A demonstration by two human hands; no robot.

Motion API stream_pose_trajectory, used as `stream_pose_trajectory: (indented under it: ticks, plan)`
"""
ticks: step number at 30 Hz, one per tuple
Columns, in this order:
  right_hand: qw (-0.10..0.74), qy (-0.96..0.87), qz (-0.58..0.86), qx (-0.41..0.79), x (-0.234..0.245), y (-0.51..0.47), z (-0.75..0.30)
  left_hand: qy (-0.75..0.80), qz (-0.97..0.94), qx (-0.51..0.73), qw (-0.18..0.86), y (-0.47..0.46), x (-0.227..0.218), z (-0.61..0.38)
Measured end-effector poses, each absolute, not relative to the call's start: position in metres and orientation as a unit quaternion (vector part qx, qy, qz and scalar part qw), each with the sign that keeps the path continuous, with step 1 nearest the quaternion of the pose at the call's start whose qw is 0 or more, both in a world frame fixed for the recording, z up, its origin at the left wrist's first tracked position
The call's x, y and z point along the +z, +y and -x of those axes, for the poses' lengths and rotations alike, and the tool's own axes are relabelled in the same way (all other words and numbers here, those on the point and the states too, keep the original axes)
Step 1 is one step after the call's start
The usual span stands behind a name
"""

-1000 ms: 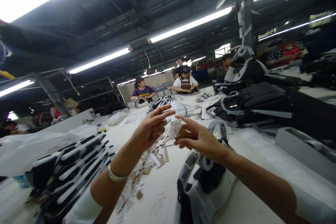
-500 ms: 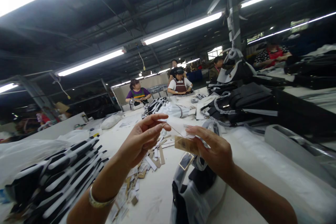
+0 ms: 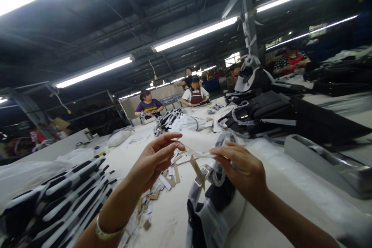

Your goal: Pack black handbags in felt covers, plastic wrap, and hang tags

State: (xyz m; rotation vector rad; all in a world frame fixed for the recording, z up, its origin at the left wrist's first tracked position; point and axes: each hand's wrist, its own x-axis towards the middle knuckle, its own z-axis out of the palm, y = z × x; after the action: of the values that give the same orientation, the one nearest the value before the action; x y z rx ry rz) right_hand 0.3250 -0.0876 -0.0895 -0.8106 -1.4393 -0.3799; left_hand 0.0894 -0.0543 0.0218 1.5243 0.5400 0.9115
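Note:
My left hand (image 3: 155,159) is raised over the white table (image 3: 174,209), thumb and fingertips pinched on one end of a thin clear string (image 3: 194,151). My right hand (image 3: 241,168) pinches the other end, fingers curled. A small brown paper tag (image 3: 197,170) hangs edge-on from the string between the hands. Just under the right hand lies a black and white bag (image 3: 215,209) wrapped in clear plastic, with a metal buckle (image 3: 203,176) showing near the tag.
A pile of black and white striped bags (image 3: 61,201) lies at the left. Loose paper tags (image 3: 162,186) are scattered below my left hand. Black bags (image 3: 267,112) and a grey tray (image 3: 328,162) stand at the right. Several people sit at the table's far end.
The hands have lowered and drawn apart, pulling the string taut. The tag turned from flat-on to edge-on and dropped toward the bag. My right hand went from spread fingers to a pinch.

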Motion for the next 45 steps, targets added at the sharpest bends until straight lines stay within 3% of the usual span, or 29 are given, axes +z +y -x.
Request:
stream_pose_trajectory:
  ticks: [4,9,19,28,35,45]
  plan:
    - [0.683,-0.601,0.415,0.014,-0.088,-0.095,-0.318,0.249,-0.653,0.397,0.596,-0.055,0.02,-0.093]
    - [0.639,-0.621,0.443,0.095,-0.087,-0.102,-0.317,0.258,-0.645,0.417,0.586,-0.059,0.021,-0.095]
    - [0.596,-0.699,0.379,0.109,-0.078,-0.124,-0.284,0.243,-0.64,0.402,0.608,-0.08,0.024,-0.108]
    - [0.672,-0.628,0.367,0.141,-0.097,-0.125,-0.26,0.219,-0.602,0.37,0.673,-0.1,0.018,-0.109]
    - [0.62,-0.68,0.365,0.142,-0.116,-0.138,-0.278,0.236,-0.611,0.323,0.683,-0.096,0.014,-0.096]
    - [0.594,-0.556,0.396,0.426,-0.127,-0.172,-0.293,0.266,-0.668,0.263,0.643,-0.069,-0.037,-0.097]
